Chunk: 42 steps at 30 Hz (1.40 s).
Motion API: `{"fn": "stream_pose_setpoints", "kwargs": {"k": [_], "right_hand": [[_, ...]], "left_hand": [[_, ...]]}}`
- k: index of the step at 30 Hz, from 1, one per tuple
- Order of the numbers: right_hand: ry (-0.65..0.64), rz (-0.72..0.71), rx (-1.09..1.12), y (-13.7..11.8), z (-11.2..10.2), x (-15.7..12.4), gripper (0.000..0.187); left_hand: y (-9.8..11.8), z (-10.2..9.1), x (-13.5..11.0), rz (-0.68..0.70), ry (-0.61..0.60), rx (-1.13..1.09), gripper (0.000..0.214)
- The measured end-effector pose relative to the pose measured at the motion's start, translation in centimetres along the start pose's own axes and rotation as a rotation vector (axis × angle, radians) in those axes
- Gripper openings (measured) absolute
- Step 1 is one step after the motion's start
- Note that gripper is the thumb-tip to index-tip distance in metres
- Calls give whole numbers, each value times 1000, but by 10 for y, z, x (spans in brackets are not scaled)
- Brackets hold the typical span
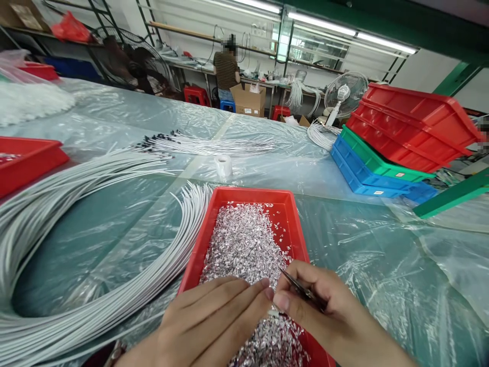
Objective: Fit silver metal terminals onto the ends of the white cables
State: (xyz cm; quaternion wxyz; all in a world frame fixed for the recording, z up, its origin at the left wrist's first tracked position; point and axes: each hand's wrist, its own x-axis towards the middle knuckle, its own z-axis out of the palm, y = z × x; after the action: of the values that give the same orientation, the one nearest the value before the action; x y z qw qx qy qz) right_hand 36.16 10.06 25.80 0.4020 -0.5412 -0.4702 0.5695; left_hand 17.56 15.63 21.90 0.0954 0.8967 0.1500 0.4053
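My left hand (214, 318) and my right hand (324, 311) meet over the near end of a red tray (294, 224) full of small shiny foil scraps (244, 239). Thin dark tweezers (300, 289) are pinched between the fingers of my right hand, tips pointing up-left. Where both hands' fingertips come together sits a small white cable end (273, 311), gripped by my left hand's closed fingers. The rest of that cable is hidden under my hands.
Long white cables (76, 204) loop across the plastic-covered table (382, 265) on the left. A tape roll (223, 165) stands behind the tray. Stacked red, green and blue bins (393, 148) sit at right, another red tray (26, 163) at left. A person (226, 69) works at a far bench.
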Motion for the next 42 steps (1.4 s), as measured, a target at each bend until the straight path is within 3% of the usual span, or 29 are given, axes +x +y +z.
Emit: {"fn": "stream_pose_setpoints", "kwargs": {"k": [3,7,10,15,19,26,37,42], "right_hand": [[115,-145,-90,3,2,0,10],[266,-436,-228,5,3,0,10],[273,-604,-324,5,5,1,24],[315,-728,-441,7,9,2,28],[337,-740,-523,12,10,2,23],[357,-703,-513,17,10,3,18],[404,-649,-464,17,17,-1,14],[372,-577,-420,17,25,-6,15]], "left_hand": [[-3,-3,7,-61,9,-88,27],[-3,-8,18,-293,-11,-331,16],[0,-9,24,-453,-19,-480,17],[4,-6,26,-542,-52,-543,19],[3,-4,22,-540,-121,-623,19],[2,-3,22,-529,-112,-602,19],[2,2,16,-394,61,-424,18],[-4,3,19,-561,-7,-492,17]]}}
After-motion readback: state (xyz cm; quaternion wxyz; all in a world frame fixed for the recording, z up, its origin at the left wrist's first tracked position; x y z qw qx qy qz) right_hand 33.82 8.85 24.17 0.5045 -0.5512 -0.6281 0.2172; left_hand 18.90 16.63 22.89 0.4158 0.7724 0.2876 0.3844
